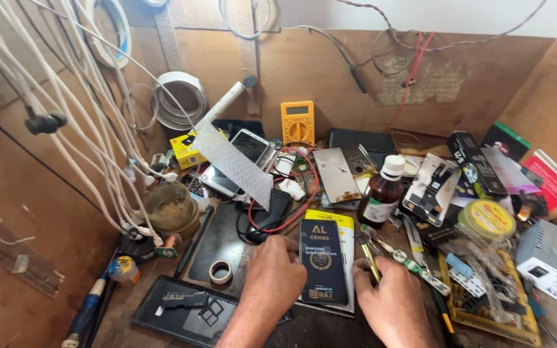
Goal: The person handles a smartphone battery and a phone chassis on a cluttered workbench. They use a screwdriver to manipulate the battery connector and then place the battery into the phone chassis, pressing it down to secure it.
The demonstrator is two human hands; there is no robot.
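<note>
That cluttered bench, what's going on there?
A person works at a crowded wooden bench. Their left hand rests beside a flat black phone-part package, while the right hand holds a slim yellowish tool at the package's edge. Around them lie a brown bottle, a yellow multimeter, phones and cables.

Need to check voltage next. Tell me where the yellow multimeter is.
In the head view the yellow multimeter stands against the wooden back wall, centre and slightly left, just right of the phones and above the red wire loop.
</note>
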